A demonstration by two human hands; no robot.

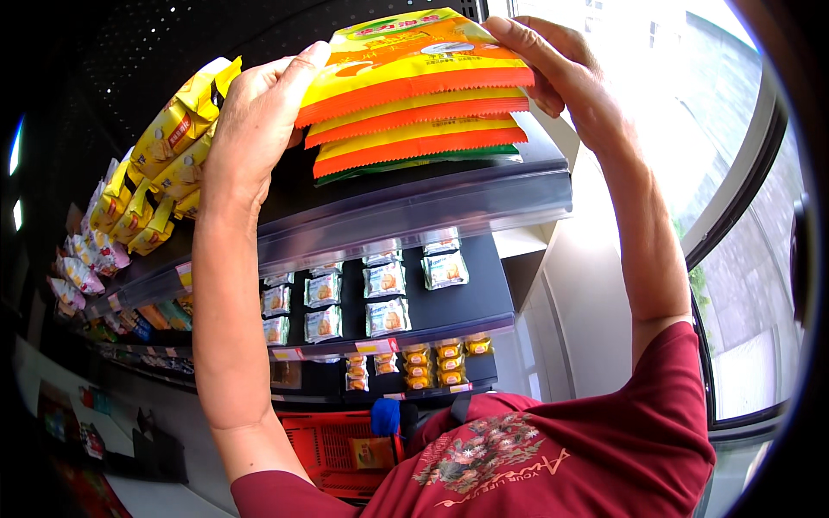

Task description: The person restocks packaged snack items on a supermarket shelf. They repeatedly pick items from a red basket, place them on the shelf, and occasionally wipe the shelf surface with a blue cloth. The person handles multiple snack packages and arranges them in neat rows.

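Note:
A stack of flat yellow and orange snack packets (406, 65) rests on the top shelf (414, 203), with a green-edged packet (419, 164) at the bottom. My left hand (259, 112) is closed on the stack's left side, its thumb at the upper edge. On the other side, my right hand (561, 60) grips the far right corner, thumb on top and fingers curled down the side. The undersides of the packets and some fingertips are hidden.
Yellow upright snack bags (177, 134) stand left of my left forearm. Lower shelves hold small white packets (384, 281) and yellow-orange packs (449, 363). Below is a red basket (319, 427) with one orange packet (371, 453) inside. A window (734, 112) lies at right.

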